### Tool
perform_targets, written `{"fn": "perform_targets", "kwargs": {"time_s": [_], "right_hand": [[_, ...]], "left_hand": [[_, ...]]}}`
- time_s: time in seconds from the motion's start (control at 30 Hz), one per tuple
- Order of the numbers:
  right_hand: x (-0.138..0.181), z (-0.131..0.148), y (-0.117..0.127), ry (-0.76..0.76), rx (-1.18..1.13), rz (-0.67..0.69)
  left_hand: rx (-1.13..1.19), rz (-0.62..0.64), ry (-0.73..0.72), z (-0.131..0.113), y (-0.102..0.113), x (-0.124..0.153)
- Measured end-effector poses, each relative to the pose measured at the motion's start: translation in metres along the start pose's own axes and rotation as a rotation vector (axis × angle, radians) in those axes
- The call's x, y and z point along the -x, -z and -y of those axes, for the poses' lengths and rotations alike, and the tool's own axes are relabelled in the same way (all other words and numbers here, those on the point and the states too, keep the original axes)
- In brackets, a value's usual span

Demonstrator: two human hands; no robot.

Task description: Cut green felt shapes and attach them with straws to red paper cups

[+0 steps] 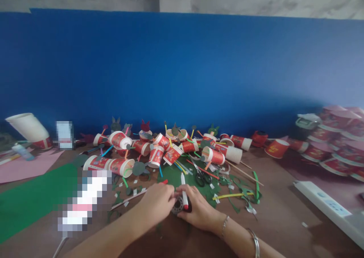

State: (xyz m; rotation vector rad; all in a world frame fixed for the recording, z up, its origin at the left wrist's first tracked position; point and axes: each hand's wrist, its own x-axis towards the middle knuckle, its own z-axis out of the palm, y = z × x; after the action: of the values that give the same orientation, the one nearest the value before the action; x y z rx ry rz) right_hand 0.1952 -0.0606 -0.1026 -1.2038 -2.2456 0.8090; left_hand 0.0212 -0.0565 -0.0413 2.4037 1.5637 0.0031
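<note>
A small round grey ring-shaped object [178, 205], perhaps a tape roll, though it is too small to be told surely, is pinned to the brown table [284, 212] between both hands, near the front edge of a dark green felt sheet [182, 176]. The left hand [157, 203] is curled over its left side, fingertips pressed against it. The right hand [199, 208] is closed around a white marker with a red cap [184, 191], which is held upright with the capped end down against the ring; bracelets are worn on that wrist. Just behind the hands a pair of black-handled scissors [202, 177] is laid on the felt, with green paper scraps [244, 193] scattered to the right. Farther back, a heap of red-and-white paper cups [170, 148] fitted with coloured straws and small paper cut-outs is piled against the blue backdrop [182, 68]. A large white cup [28, 129] is tipped at far left, above pink paper [25, 167] and a bright green sheet [31, 197]. Stacked red cups [335, 144] are ranged at far right, and a white power strip [330, 205] is set near the right edge.
</note>
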Motion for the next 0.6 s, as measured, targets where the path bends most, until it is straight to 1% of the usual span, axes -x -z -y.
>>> {"fn": "perform_targets", "kwargs": {"time_s": [0.07, 0.2, 0.3, 0.4, 0.5, 0.6], "right_hand": [[0.001, 0.002, 0.001, -0.031, 0.000, 0.013], [0.001, 0.005, 0.003, -0.024, 0.002, 0.034], [0.001, 0.006, 0.003, -0.027, 0.014, 0.031], [0.001, 0.005, 0.002, -0.017, 0.028, 0.014], [0.003, 0.004, 0.001, -0.010, 0.035, 0.007], [0.007, 0.003, 0.004, 0.020, 0.037, 0.017]], "left_hand": [[0.121, 0.085, 0.045, 0.008, 0.002, -0.012], [0.259, 0.246, 0.073, 0.010, -0.009, -0.031], [0.344, 0.343, 0.109, 0.009, -0.017, -0.037], [0.447, 0.438, 0.152, 0.007, -0.016, -0.040], [0.458, 0.495, 0.163, 0.005, -0.010, -0.041], [0.447, 0.525, 0.165, 0.003, -0.008, -0.044]]}}
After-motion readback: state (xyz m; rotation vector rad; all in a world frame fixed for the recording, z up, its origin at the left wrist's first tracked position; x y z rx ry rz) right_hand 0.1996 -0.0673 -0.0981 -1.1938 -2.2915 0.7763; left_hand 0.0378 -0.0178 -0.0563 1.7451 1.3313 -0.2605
